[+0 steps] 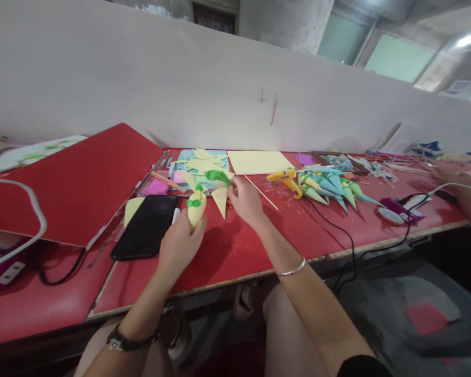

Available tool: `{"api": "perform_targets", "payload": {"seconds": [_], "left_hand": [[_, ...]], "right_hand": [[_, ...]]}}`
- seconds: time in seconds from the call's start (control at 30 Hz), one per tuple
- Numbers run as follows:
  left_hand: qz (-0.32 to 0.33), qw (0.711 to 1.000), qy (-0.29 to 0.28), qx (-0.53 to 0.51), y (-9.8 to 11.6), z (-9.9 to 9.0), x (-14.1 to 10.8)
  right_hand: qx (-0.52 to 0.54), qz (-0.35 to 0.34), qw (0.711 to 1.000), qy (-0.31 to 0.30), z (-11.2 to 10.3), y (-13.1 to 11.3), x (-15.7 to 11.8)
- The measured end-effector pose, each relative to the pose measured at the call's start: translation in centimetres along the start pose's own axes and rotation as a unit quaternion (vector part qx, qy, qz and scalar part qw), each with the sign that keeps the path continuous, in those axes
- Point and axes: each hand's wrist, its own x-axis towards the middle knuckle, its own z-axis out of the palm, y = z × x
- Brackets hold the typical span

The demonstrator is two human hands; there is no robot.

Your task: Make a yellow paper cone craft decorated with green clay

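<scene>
My left hand (182, 238) is closed round a yellow paper cone (197, 210) with small green pieces at its top. To its right, my right hand (246, 201) pinches a green leaf-like piece (217, 176), which hangs over the pile of yellow paper cutouts (204, 163). A pointed yellow piece (220, 201) lies just beneath the pinching fingers. The black phone (145, 226) rests left of my left hand. Right of my right hand lies a yellow glue gun (287, 181), beside a bunch of blue, green and yellow cones (332, 187).
A large red board (78, 188) leans at the left. Pale yellow sheets (259, 162) and a thin stick (261, 192) lie on the red table (235, 262). A black cable (347, 235) crosses the front edge. Another person's hand (457, 180) is at the far right, near a purple power strip (410, 212).
</scene>
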Motion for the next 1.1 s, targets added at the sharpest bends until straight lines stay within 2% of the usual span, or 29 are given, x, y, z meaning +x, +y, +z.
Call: {"api": "perform_targets", "payload": {"seconds": [0.13,0.23,0.33,0.4,0.5,0.57,0.6,0.63,0.67,0.7,0.77,0.8,0.9,0.97,1.1], "left_hand": [[0.032,0.986,-0.059,0.152,0.5,0.0,-0.7],[0.058,0.977,-0.054,0.199,0.4,0.5,-1.3],[0.071,0.978,0.007,0.196,0.2,0.9,-1.7],[0.105,0.979,0.060,0.166,0.1,0.9,-1.7],[0.134,0.982,0.116,0.070,0.1,0.4,-1.6],[0.128,0.983,0.122,-0.053,0.4,-0.1,-1.5],[0.119,0.977,0.106,-0.144,0.6,-0.4,-1.4],[0.104,0.960,0.074,-0.247,0.8,-0.7,-1.4],[0.080,0.930,0.029,-0.358,1.1,-1.0,-1.4],[0.053,0.886,-0.024,-0.460,1.3,-1.2,-1.5],[0.023,0.803,-0.090,-0.589,1.5,-1.5,-1.6],[0.030,0.779,-0.105,-0.617,1.5,-1.5,-1.8],[0.077,0.755,-0.130,-0.638,1.4,-1.1,-2.2],[0.086,0.739,-0.144,-0.653,1.4,-0.7,-2.4],[0.018,0.711,-0.143,-0.688,1.9,-0.4,-2.3]], "right_hand": [[0.127,0.046,0.990,0.033,-1.1,0.8,-1.5],[0.223,0.055,0.973,0.012,-1.2,0.4,-3.4],[0.398,0.092,0.912,-0.019,-1.5,-0.4,-5.1],[0.429,0.103,0.897,-0.019,-1.8,-1.0,-5.8],[0.430,0.094,0.898,-0.025,-2.4,-1.6,-6.6],[0.442,0.097,0.891,-0.043,-2.6,-1.9,-7.1],[0.449,0.099,0.886,-0.053,-2.7,-2.1,-7.3],[0.456,0.101,0.882,-0.062,-2.8,-2.2,-7.5],[0.461,0.102,0.879,-0.073,-2.8,-2.4,-7.7],[0.464,0.105,0.876,-0.082,-2.8,-2.5,-7.9],[0.477,0.118,0.866,-0.094,-2.8,-2.7,-8.2],[0.485,0.128,0.859,-0.099,-2.8,-2.8,-8.4],[0.522,0.151,0.831,-0.117,-2.3,-3.1,-8.7],[0.541,0.156,0.815,-0.135,-1.7,-3.2,-8.9],[0.550,0.171,0.804,-0.145,-0.7,-3.3,-9.2]]}}
